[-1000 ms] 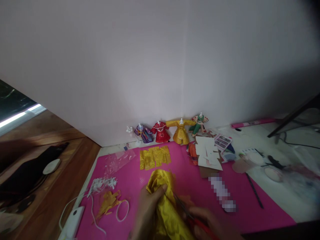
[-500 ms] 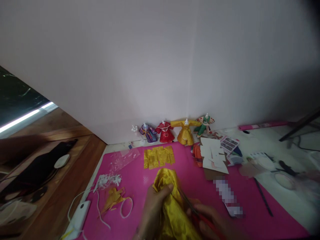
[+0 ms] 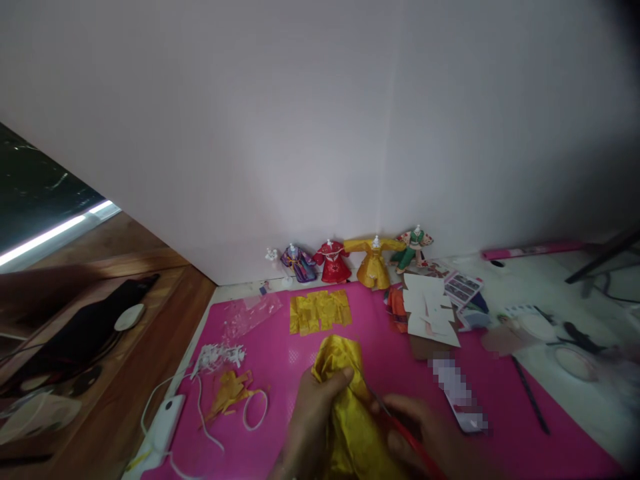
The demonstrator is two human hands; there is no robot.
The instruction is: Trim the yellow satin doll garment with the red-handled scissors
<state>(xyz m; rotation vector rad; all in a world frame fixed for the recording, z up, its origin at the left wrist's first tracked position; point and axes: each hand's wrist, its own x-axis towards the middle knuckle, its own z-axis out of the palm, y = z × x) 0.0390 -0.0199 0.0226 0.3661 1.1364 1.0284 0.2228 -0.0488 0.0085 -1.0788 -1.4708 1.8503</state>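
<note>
In the lower middle of the head view, my left hand (image 3: 316, 415) is closed on a shiny yellow cloth (image 3: 353, 427), its thumb lying on top of the folds. My right hand (image 3: 425, 427), at the cloth's right side, is wrapped round a red-handled tool (image 3: 413, 443). The thin dark metal end of that tool touches or lies close to the cloth's right edge; whether it is between the folds cannot be made out. Beyond the hands, cut yellow pieces (image 3: 320, 312) lie in a row on the pink mat (image 3: 270, 373).
Small dressed figures (image 3: 334, 261) stand along the white wall. Left on the mat are white shreds (image 3: 217, 358), orange scraps (image 3: 231, 392), a white ring (image 3: 255, 410) and a corded white box (image 3: 163, 427). To the right lie white card (image 3: 430, 310), a phone-like object (image 3: 460, 397) and a dark stick (image 3: 530, 395).
The view has shifted slightly. The tool's metal end has drawn back a little from the cloth, and the right hand's fingers sit slightly higher. Both hands keep their holds.
</note>
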